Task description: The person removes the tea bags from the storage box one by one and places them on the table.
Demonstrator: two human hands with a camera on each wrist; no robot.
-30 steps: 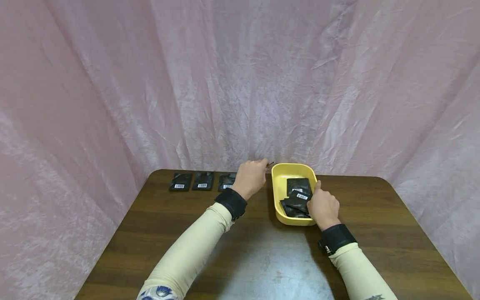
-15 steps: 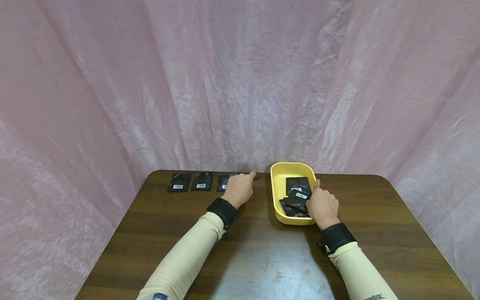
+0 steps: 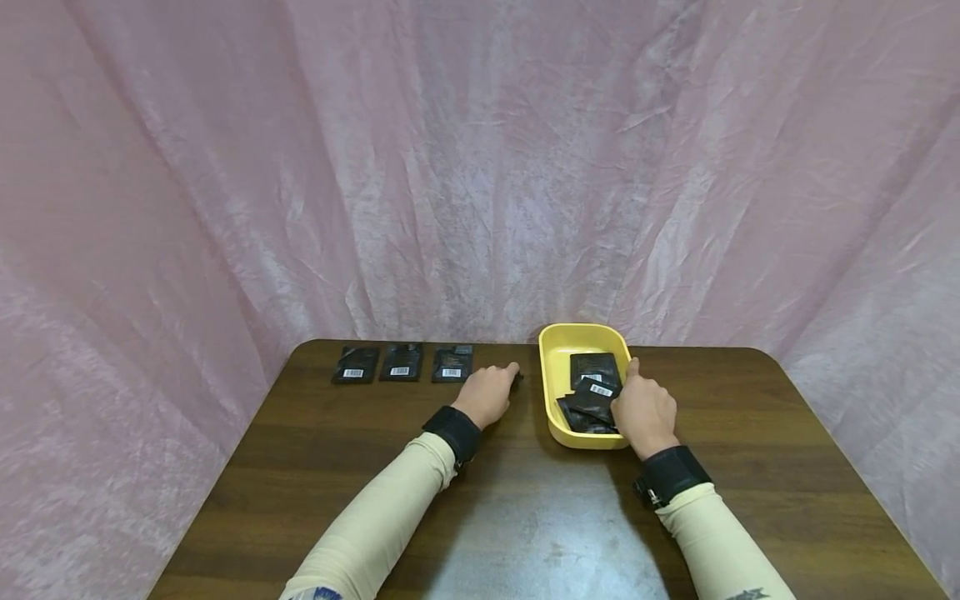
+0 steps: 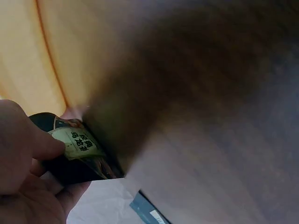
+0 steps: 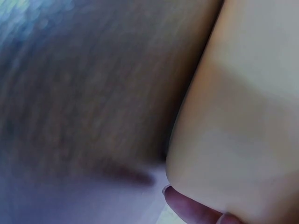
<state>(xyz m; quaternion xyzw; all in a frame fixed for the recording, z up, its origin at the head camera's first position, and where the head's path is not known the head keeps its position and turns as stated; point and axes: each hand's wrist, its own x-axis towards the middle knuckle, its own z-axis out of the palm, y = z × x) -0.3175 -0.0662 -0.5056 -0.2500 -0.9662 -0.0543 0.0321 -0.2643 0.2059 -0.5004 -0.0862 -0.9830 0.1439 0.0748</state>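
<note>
My left hand (image 3: pixel 486 395) pinches a black tea sachet (image 4: pixel 79 147) between thumb and fingers. In the left wrist view its pale label with Chinese characters shows; in the head view the hand hides most of it. This hand is low over the table's back part, left of a yellow plastic tub (image 3: pixel 550 400). My right hand (image 3: pixel 647 412) grips the tub's right wall, index finger pointing forward along the rim. In the right wrist view the tub's wall (image 5: pixel 233 116) fills the right side, with fingertips (image 5: pixel 189 205) at its lower edge. Several black sachets (image 3: pixel 595 371) lie inside the tub, some overlapping.
Three black sachets stand in a row along the table's back edge, barcodes toward me: a left one (image 3: pixel 356 365), a middle one (image 3: pixel 401 362) and a right one (image 3: pixel 452 364). A pink curtain (image 3: pixel 480 167) hangs directly behind the brown wooden table (image 3: pixel 300 500).
My left hand has moved left from beside the tub's far rim, then nearer to me and lower, carrying the sachet. The row's right sachet is now uncovered. My right hand stays on the tub.
</note>
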